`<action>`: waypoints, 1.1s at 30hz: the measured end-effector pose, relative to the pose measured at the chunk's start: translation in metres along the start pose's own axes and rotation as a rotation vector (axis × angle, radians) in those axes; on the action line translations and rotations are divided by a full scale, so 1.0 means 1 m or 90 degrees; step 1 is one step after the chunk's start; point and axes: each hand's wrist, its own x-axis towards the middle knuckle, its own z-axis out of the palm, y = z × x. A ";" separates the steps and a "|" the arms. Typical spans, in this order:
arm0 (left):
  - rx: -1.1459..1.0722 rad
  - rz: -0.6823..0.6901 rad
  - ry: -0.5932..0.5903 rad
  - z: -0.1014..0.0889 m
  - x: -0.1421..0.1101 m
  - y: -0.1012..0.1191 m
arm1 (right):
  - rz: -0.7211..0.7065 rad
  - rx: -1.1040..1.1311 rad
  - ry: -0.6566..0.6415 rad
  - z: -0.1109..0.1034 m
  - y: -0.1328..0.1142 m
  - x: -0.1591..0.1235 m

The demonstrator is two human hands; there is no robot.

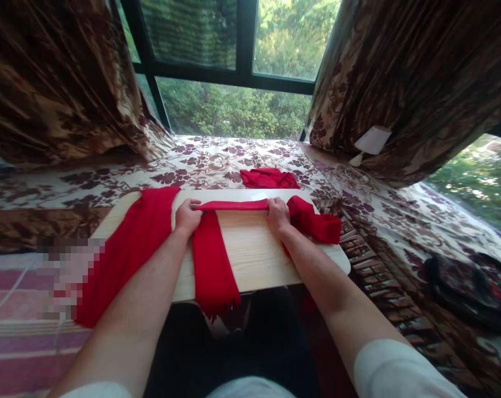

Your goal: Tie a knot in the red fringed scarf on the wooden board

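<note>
red wool-like cloth, a long scarf (211,260), lies draped over a pale wooden tabletop (254,249) set in front of the person. the left hand (187,216) is closed on the scarf where it turns a corner, fingers curled over the fabric and pressing it to the wood; from that spot 1 length runs straight down and hangs its fringed end off the near edge, while another broad length slants off the left side toward a striped mat (18,342). the right hand (277,214) is likewise closed, pinching the narrow band of scarf that stretches between the 2 hands. that band looks taut and flat, which i judge comes from the hands pulling apart along the far edge of the tabletop to keep a fold line straight. past the right hand the rest of the scarf bunches in a loose heap at the right corner, partly over the edge, seemingly just slack left out of the way.

a second red cloth, folded (269,178), sits apart on the floral-patterned cover (217,160) beyond the tabletop, near the window (234,83). brown patterned curtains (47,83) hang on both sides, and a small white lamp (370,142) rests against the right one. a dark bag (470,293) lies on the cover at far right, well apart from the hands.
</note>
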 end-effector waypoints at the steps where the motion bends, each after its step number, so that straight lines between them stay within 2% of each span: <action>1: 0.008 0.014 0.014 0.000 -0.001 -0.001 | -0.004 0.007 0.016 0.003 0.001 -0.001; 5: 0.025 0.040 0.027 0.000 0.001 -0.005 | -0.028 0.036 0.043 0.010 0.004 -0.004; 9: 0.032 0.026 0.021 0.001 0.004 -0.007 | -0.076 0.055 0.051 0.003 0.001 -0.006; 13: 0.036 0.021 0.025 0.002 0.008 -0.009 | -0.125 0.075 0.068 -0.014 -0.024 -0.025; 16: 0.036 0.033 0.026 0.004 0.011 -0.012 | -0.203 0.124 -0.023 -0.026 -0.061 -0.055; 19: 0.040 0.040 0.027 0.004 0.012 -0.013 | -0.264 0.153 -0.184 -0.031 -0.100 -0.081; 22: 0.050 0.040 0.032 0.003 0.010 -0.010 | -0.222 0.132 -0.279 -0.029 -0.126 -0.091; 27: 0.044 0.016 0.022 0.001 0.004 -0.001 | -0.075 0.115 -0.252 -0.025 -0.146 -0.090; 33: 0.046 0.017 0.024 0.001 0.004 0.000 | -0.045 0.119 -0.289 -0.028 -0.154 -0.084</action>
